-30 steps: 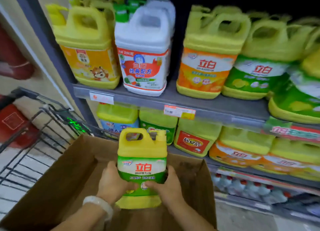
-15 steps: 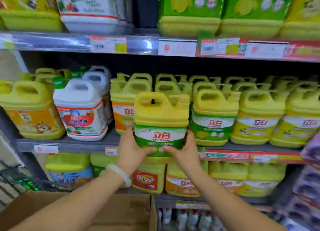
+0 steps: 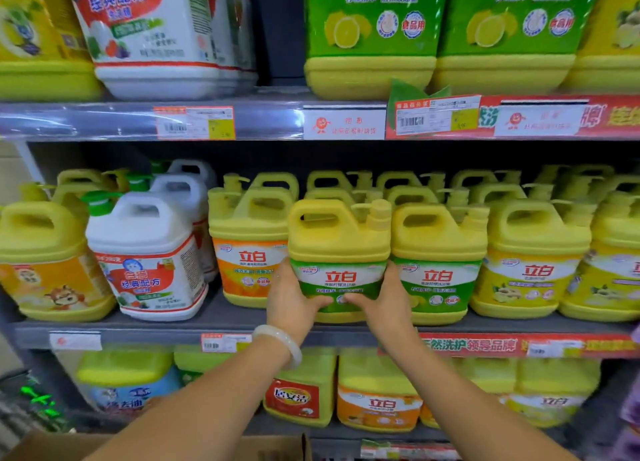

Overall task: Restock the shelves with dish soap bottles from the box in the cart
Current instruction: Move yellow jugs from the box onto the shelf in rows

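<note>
Both hands clasp the dish soap bottle (image 3: 338, 253) low on its sides, left hand (image 3: 294, 303) and right hand (image 3: 382, 305) curled round its green 立白 label. Lifted out of the box (image 3: 270, 448) a second ago, it now sits at the middle shelf's (image 3: 138, 336) front edge, so one restock is nearly done. Beside it stand an orange-label 立白 bottle (image 3: 249, 249), a green-label 立白 bottle (image 3: 438, 263), and farther left a white bottle (image 3: 145, 256) reading 经典配方.

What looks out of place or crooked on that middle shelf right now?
Nothing looks spilled or damaged. The white bottle stands slightly turned among yellow ones. The green-label bottle, gripped by the left hand and right hand, sits forward of its row.
</note>
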Motion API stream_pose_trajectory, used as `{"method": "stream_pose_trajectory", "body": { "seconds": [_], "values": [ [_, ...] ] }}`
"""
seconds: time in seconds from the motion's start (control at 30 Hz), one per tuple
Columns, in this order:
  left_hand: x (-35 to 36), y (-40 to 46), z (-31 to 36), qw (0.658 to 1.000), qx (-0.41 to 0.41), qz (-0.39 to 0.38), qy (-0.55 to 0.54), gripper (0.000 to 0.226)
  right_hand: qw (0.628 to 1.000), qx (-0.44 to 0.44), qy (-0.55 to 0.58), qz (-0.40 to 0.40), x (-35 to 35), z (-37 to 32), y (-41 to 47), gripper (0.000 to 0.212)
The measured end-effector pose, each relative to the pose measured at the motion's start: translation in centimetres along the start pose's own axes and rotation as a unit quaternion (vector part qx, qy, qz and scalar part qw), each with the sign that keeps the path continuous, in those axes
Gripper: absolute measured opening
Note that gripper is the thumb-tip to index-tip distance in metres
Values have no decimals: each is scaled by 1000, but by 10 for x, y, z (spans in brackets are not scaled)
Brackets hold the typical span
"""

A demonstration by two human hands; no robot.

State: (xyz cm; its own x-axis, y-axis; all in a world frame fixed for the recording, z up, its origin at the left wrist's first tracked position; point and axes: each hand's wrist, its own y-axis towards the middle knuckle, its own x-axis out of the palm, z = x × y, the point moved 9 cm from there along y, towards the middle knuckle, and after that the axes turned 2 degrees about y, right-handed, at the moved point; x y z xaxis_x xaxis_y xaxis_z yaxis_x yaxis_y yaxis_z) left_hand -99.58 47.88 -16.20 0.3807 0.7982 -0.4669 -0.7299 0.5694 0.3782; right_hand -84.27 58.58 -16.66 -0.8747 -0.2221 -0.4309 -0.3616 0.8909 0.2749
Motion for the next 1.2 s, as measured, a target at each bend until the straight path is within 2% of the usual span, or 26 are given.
{"method": "stream_pose_trajectory", "body": {
  "seconds": [0.2, 0.27, 0.37, 0.43, 0.57, 0.7, 0.83, 0.93, 1.03, 1.1, 1.2],
  "values": [
    [12, 2, -13, 1000, -13, -14, -6, 78, 999, 3, -51, -5, 4, 5, 3, 67],
    [14, 5, -13, 1000, -10, -24, -3, 77, 994, 12, -110, -13, 4, 3, 8, 69],
    [19, 8, -11, 999, -15, -45, 18, 80, 966, 56, -247, -47, 4, 5, 11, 75],
    [21, 8, -12, 998, -29, -51, 31, 85, 953, 64, -291, -57, 5, 4, 10, 73],
    [23, 7, -10, 994, -47, -64, 70, 90, 946, 68, -313, -50, 4, 3, 10, 69],
    [24, 4, -13, 992, -43, -94, 78, 83, 938, 89, -332, -55, 3, 7, 6, 65],
    [3, -12, -35, 994, -40, -85, 50, 73, 917, 78, -371, -126, 20, 8, -11, 47],
    [-35, -15, -58, 998, -32, -10, 47, 68, 927, 7, -321, -195, 64, -3, -25, 41],
    [-71, -5, -82, 996, -62, 40, 50, 75, 951, -16, -167, -260, 113, -23, -44, 63],
    [-80, 5, -94, 996, -70, 18, 60, 87, 956, -19, -88, -280, 138, -36, -52, 76],
    [-78, 21, -107, 997, -61, -38, 41, 98, 972, -17, -35, -233, 161, -47, -51, 88]
  ]
}}
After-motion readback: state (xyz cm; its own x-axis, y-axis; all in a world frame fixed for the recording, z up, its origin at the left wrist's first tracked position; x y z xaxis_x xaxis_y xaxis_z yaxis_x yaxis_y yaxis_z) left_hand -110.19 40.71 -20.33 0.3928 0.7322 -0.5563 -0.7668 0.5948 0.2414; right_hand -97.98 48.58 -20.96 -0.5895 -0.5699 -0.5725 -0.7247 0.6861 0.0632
